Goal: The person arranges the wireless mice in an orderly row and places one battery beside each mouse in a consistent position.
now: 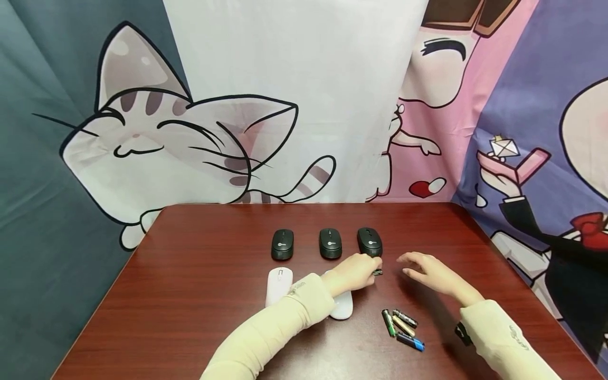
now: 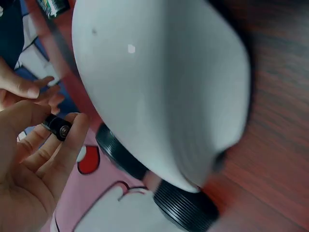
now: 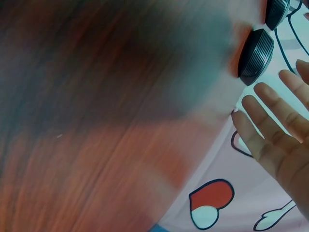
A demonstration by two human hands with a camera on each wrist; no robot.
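My left hand (image 1: pixel 353 274) pinches a small dark battery (image 2: pixel 57 127) between thumb and fingers, with one metal end of it showing in the left wrist view. That hand is just in front of the rightmost black computer mouse (image 1: pixel 369 241). Under the left wrist lies a white mouse (image 1: pixel 343 307), partly hidden by the hand and sleeve. To the right, my right hand (image 1: pixel 434 272) hovers over the table with its fingers extended and nothing held, as the right wrist view also shows. Several loose batteries (image 1: pixel 410 342) lie together in front of the hands.
Two more black mice, one in the middle (image 1: pixel 330 243) and one on the left (image 1: pixel 283 244), stand in the back row. Another white mouse (image 1: pixel 279 286) lies beside the left forearm. The reddish-brown table (image 1: pixel 157 301) ends at a cartoon-printed curtain (image 1: pixel 304 63).
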